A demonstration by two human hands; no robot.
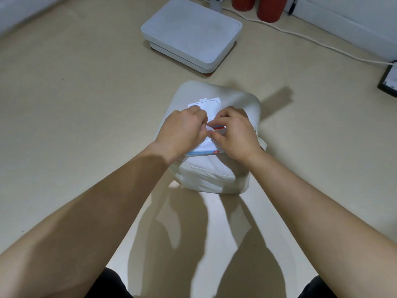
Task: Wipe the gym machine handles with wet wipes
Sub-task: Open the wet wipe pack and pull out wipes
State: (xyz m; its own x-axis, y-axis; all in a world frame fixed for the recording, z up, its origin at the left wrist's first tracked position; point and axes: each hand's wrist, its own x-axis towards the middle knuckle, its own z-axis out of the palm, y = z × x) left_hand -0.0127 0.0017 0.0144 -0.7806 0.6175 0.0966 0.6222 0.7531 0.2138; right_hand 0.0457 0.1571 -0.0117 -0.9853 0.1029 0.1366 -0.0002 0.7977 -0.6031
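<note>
A white pack of wet wipes (pixel 211 148) with a blue edge and red markings lies on top of a cream cushioned stool (pixel 214 177). Its white flip lid (pixel 211 104) stands open at the far end. My left hand (pixel 182 131) and my right hand (pixel 233 132) meet over the pack's opening, fingers pinched together on a bit of white wipe (pixel 209 130) between them. Most of the pack is hidden under my hands. No gym machine handle is in view.
A white flat platform machine (pixel 191 33) sits on the beige floor beyond the stool. Two red cylinders (pixel 268 9) stand at the back, with a white cable (pixel 322 43) running right towards a black-framed device (pixel 390 79). White walls border the far corners.
</note>
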